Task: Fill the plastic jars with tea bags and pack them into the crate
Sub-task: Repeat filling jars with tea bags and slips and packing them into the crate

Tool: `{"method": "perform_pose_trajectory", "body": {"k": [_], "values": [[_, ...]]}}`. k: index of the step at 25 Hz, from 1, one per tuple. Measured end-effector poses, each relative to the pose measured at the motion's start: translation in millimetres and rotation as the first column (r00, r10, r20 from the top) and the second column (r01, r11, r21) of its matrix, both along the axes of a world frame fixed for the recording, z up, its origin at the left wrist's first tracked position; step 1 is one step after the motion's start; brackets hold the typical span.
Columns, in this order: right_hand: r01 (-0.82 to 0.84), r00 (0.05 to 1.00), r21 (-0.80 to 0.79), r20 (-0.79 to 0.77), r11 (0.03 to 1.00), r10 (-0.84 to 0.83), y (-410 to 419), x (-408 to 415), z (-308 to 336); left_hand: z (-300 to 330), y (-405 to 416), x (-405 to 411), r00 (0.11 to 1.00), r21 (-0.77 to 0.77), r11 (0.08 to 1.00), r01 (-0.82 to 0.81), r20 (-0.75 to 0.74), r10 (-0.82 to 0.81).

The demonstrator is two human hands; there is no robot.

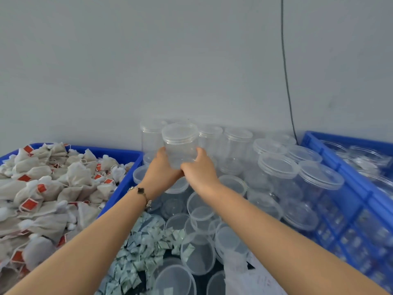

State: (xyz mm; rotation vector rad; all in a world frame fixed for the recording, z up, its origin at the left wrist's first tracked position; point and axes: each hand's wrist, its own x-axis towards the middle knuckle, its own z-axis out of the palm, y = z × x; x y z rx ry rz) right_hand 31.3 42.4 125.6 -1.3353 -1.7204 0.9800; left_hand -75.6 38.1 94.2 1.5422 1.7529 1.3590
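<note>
Clear plastic jar with a round screw lid (179,143), empty, being held up above the stock of other clear jars (238,150) by the wall. Left hand (162,167) and right hand (200,167) both gripping its lower part. Better keeping the grip low, clear of the lid, for unscrewing. Standing about upright, long axis near vertical, lid upward, tilting slightly toward the camera. Beige tea bags (42,188) waiting in the blue tray (125,177) on the left.
</note>
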Motion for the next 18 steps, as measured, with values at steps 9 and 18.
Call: {"method": "perform_pose_trajectory", "body": {"k": [9,18], "values": [[-0.05,0.996,0.039,-0.078,0.998,0.053,-160,68,-50,-46,-150,75,0.991,0.029,0.991,-0.133,0.024,0.132],[-0.255,0.729,-0.178,0.611,0.951,0.309,-203,125,-57,-123,-254,102,0.995,-0.141,0.99,-0.03,0.086,0.042]]}}
